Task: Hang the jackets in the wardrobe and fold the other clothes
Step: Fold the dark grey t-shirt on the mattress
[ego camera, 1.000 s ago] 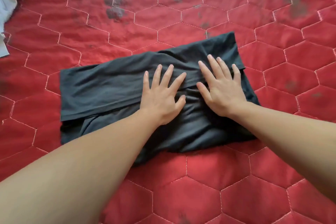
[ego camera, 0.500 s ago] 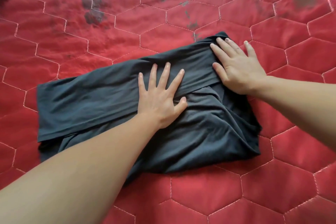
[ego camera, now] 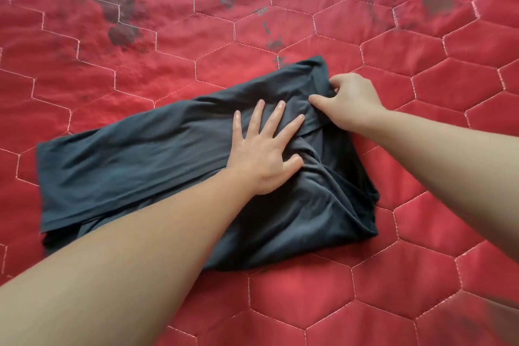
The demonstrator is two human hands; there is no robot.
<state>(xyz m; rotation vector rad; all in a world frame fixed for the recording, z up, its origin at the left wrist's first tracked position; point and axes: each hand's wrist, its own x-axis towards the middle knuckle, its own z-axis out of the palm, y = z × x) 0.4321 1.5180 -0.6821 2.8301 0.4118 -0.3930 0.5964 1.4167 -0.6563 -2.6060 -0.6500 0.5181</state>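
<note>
Head view: we look down on one dark folded garment (ego camera: 134, 160) lying across the middle of a red quilted bed cover (ego camera: 393, 275).
Left hand (ego camera: 264, 154): our fingers are spread flat, pressing the garment's centre.
Right hand (ego camera: 348, 101): at 2 o'clock from the left, our curled fingers pinch the garment's far right edge.

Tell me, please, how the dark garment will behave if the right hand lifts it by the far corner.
The garment is probably floppy: it lies in soft wrinkles and bunches where the right hand pinches it. Lifted by that corner it would likely droop and unfold. The left hand, pressing flat, probably keeps the rest from sliding on the quilt.
</note>
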